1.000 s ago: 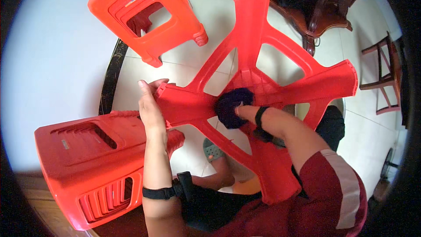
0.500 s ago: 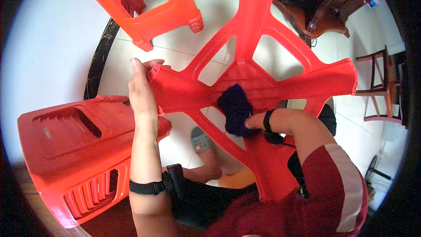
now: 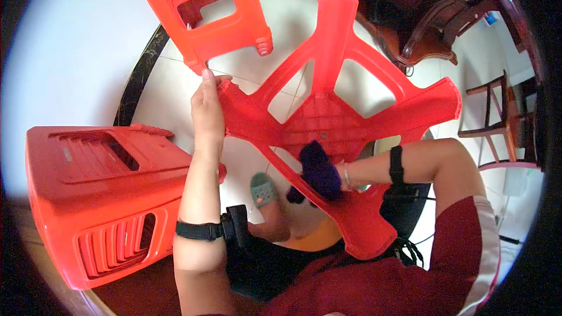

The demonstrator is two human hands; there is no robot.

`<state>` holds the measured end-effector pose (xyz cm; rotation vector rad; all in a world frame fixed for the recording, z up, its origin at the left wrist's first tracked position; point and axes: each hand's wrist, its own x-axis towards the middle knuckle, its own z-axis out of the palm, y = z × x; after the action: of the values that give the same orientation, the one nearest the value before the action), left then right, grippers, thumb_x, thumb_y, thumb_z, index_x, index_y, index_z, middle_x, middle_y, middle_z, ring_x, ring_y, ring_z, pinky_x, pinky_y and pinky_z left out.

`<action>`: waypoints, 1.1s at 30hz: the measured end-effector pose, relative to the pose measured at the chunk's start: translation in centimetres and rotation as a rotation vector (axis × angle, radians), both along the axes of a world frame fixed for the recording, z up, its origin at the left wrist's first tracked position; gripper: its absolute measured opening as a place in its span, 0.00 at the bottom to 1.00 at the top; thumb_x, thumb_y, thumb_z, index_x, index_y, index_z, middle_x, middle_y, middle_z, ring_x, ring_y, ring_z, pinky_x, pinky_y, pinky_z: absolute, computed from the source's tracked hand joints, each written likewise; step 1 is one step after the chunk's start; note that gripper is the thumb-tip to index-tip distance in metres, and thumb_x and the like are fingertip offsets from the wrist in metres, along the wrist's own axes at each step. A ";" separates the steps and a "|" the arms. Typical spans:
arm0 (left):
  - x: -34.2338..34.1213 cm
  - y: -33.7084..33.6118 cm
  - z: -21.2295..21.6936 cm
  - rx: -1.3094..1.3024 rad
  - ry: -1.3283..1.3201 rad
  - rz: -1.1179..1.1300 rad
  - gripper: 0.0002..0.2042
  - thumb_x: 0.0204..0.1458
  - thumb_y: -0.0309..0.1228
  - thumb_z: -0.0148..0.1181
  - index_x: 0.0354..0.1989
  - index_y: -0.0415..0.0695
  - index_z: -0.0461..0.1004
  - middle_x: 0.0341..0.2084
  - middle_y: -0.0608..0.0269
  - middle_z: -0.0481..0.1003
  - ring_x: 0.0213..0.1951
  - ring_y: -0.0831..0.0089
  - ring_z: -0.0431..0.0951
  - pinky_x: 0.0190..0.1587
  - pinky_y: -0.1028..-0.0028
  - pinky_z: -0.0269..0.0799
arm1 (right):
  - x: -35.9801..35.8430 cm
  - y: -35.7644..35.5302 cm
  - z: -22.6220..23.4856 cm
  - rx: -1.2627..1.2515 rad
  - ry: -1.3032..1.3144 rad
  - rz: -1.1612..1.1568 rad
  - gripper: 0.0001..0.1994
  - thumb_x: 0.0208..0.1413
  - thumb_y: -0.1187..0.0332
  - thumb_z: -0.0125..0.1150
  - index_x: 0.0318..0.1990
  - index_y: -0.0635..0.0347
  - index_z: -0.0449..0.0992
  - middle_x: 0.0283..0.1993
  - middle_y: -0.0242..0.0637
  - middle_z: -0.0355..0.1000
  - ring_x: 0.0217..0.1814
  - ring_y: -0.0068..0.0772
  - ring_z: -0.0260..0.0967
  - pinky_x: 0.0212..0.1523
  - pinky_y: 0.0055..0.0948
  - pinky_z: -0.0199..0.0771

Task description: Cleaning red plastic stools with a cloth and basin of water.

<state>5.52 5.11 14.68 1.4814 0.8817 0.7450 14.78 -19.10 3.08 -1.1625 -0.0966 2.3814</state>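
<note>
In the head view, a glossy red plastic stool with four splayed legs (image 3: 322, 111) lies straight ahead of the person, its hollow underside toward the camera; its legs spread like a cross, so no single long axis stands out; one leg points away, one right, one left and one back toward the person's lap. The bare left hand (image 3: 208, 105) is at the tip of the left-pointing leg, partly closed, with fingers going behind the edge, so it appears to have hold of that end; the stool's middle lies to its right and a little nearer the body.

The right hand (image 3: 336, 180) is mostly hidden by a dark navy, fuzzy cloth covering (image 3: 319, 167); whether this is worn or held, and how far the fingers close inside it, I cannot tell. It rests by the root of the leg that points toward the lap, over the slanting red brace (image 3: 287, 169) joining that leg to the left one; dark material shows on both sides of the brace. The right hand is thus the nearer to the seat's centre, which lies just beyond it; the left is out at the rim.
</note>
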 end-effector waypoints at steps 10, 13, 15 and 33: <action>0.1 -0.6 -1.1 0.073 -0.028 -0.052 0.25 0.61 0.47 0.40 0.33 0.36 0.75 0.26 0.62 0.74 0.31 0.76 0.70 0.39 0.77 0.65 | 1.8 2.1 -6.9 0.759 -0.582 0.541 0.11 0.56 0.66 0.46 0.31 0.55 0.77 0.28 0.37 0.74 0.27 0.36 0.70 0.27 0.35 0.71; 1.1 -1.5 -0.6 0.051 -0.040 -0.083 0.24 0.60 0.47 0.41 0.33 0.36 0.75 0.26 0.62 0.73 0.32 0.77 0.69 0.39 0.77 0.64 | 3.6 -4.1 -4.2 0.732 -0.652 0.667 0.11 0.56 0.66 0.46 0.32 0.55 0.77 0.29 0.37 0.74 0.28 0.36 0.70 0.29 0.35 0.71; 1.3 -1.6 -0.8 0.069 -0.061 -0.092 0.23 0.60 0.45 0.43 0.33 0.35 0.75 0.26 0.63 0.73 0.31 0.78 0.68 0.38 0.77 0.64 | 3.9 -6.3 -2.8 0.727 -0.641 0.683 0.11 0.56 0.66 0.46 0.32 0.55 0.77 0.30 0.38 0.74 0.29 0.36 0.70 0.30 0.35 0.71; 2.4 -1.5 -1.6 0.078 -0.103 -0.064 0.13 0.57 0.34 0.48 0.33 0.37 0.76 0.25 0.65 0.73 0.29 0.79 0.70 0.34 0.79 0.65 | -0.1 -17.1 16.8 1.091 -1.599 0.645 0.13 0.43 0.62 0.59 0.37 0.55 0.72 0.38 0.36 0.68 0.39 0.36 0.67 0.40 0.34 0.65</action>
<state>7.88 3.65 13.09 1.5190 0.7315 0.8091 14.71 -36.19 19.88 -2.0688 -2.0914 0.6674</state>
